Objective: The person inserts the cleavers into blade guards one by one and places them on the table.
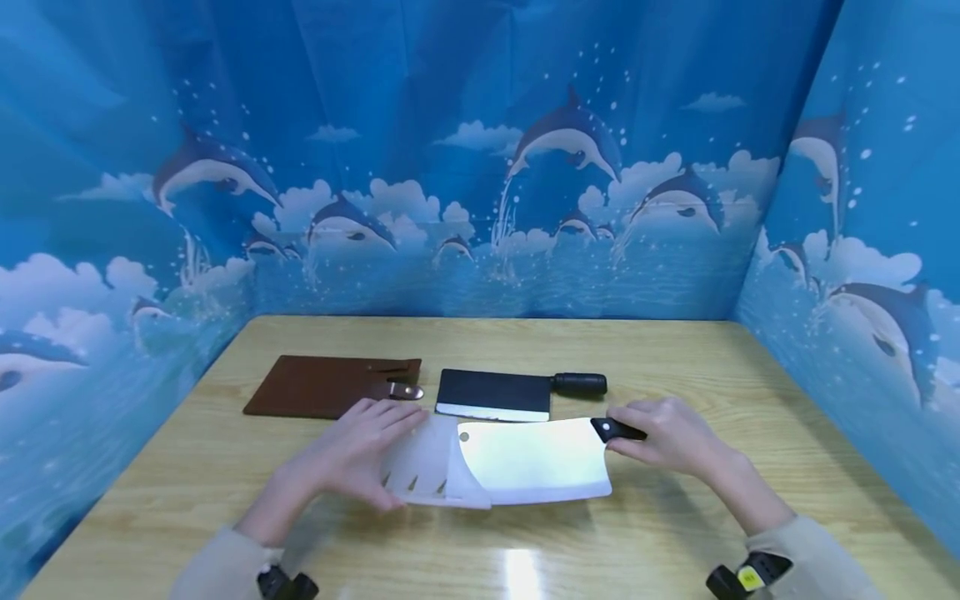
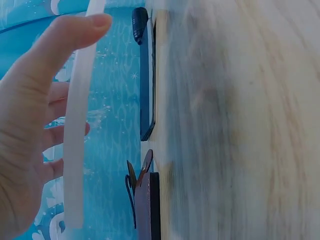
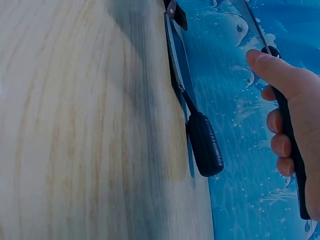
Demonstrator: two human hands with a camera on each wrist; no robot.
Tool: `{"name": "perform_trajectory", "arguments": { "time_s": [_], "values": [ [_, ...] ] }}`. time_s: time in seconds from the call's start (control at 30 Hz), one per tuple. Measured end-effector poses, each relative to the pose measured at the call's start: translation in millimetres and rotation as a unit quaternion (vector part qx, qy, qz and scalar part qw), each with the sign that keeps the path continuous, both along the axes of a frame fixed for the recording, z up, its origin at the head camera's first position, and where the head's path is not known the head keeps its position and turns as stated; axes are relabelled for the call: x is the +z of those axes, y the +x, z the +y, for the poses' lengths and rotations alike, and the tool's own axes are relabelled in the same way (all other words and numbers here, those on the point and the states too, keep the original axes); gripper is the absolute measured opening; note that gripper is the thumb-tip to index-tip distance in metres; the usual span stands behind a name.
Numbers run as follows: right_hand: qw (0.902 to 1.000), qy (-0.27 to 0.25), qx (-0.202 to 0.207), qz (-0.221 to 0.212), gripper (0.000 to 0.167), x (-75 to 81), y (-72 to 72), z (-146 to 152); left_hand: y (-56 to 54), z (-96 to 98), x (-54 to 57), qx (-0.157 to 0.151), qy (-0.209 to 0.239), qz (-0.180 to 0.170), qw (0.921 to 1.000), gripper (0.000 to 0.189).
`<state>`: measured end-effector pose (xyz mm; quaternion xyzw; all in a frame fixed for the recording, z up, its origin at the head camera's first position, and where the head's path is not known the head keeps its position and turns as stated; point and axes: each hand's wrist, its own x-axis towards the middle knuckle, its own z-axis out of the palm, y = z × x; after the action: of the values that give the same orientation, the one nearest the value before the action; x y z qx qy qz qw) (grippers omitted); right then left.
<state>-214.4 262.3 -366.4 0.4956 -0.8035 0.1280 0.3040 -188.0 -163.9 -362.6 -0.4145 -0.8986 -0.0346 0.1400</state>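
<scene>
A cleaver with a wide, shiny blade (image 1: 536,462) is held above the table by my right hand (image 1: 663,433), whose fingers wrap its black handle (image 3: 292,145). Its far end meets a whitish translucent blade sheath (image 1: 427,458), which seems to cover that end. My left hand (image 1: 360,458) grips the sheath's left side. In the left wrist view the thumb lies on one side of the sheath (image 2: 75,130) and the fingers on the other. How deep the blade sits inside is hard to tell.
Behind the hands, a second cleaver with a dark blade (image 1: 495,392) and a black handle (image 1: 579,384) lies on the wooden table (image 1: 600,346). To its left lies a brown leather sheath (image 1: 322,385) with a snap strap (image 1: 406,391). A blue dolphin-print curtain (image 1: 450,125) surrounds the table.
</scene>
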Motion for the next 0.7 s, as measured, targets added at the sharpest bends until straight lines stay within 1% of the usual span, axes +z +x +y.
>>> {"name": "perform_trajectory", "arguments": {
  "time_s": [0.07,0.13,0.2,0.3,0.33,0.4,0.47,0.53,0.6,0.7],
  "values": [
    [1.0,0.0,0.005,-0.001,0.048,0.3,-0.3,0.3,0.8,0.0,0.8,-0.007,0.0,0.001,1.0,0.108],
    [1.0,0.0,0.0,0.0,0.048,0.1,0.0,0.2,1.5,1.0,1.3,-0.004,-0.004,0.0,1.0,0.108],
    [0.9999,0.003,-0.01,-0.001,0.045,-1.6,1.0,-0.2,3.3,2.8,1.4,0.009,-0.016,-0.005,0.9998,0.107],
    [0.9997,0.009,-0.022,-0.004,0.039,-5.8,4.5,-1.3,9.1,6.1,-1.0,0.037,-0.034,-0.013,0.9986,0.11],
    [0.9997,0.009,-0.024,-0.005,0.038,-7.5,6.0,-1.3,11.1,7.4,-2.7,0.045,-0.041,-0.007,0.9981,0.111],
    [0.9996,0.008,-0.025,-0.007,0.038,-10.0,8.9,-1.1,14.8,9.8,-6.7,0.048,-0.042,0.014,0.9979,0.114],
    [0.9996,0.01,-0.025,-0.008,0.039,-11.2,11.0,-0.5,17.2,11.4,-10.5,0.042,-0.032,0.042,0.9977,0.116],
    [0.9995,0.013,-0.023,-0.013,0.039,-11.1,12.1,0.3,18.4,12.1,-13.5,0.033,-0.02,0.07,0.9968,0.115],
    [0.9995,0.019,-0.018,-0.019,0.036,-10.1,12.5,0.3,19.2,11.8,-14.8,0.025,-0.006,0.081,0.9964,0.113],
    [0.9996,0.019,-0.004,-0.021,0.034,-9.1,14.2,-0.8,19.9,10.3,-14.5,0.021,0.0,0.082,0.9964,0.11]
  ]
}}
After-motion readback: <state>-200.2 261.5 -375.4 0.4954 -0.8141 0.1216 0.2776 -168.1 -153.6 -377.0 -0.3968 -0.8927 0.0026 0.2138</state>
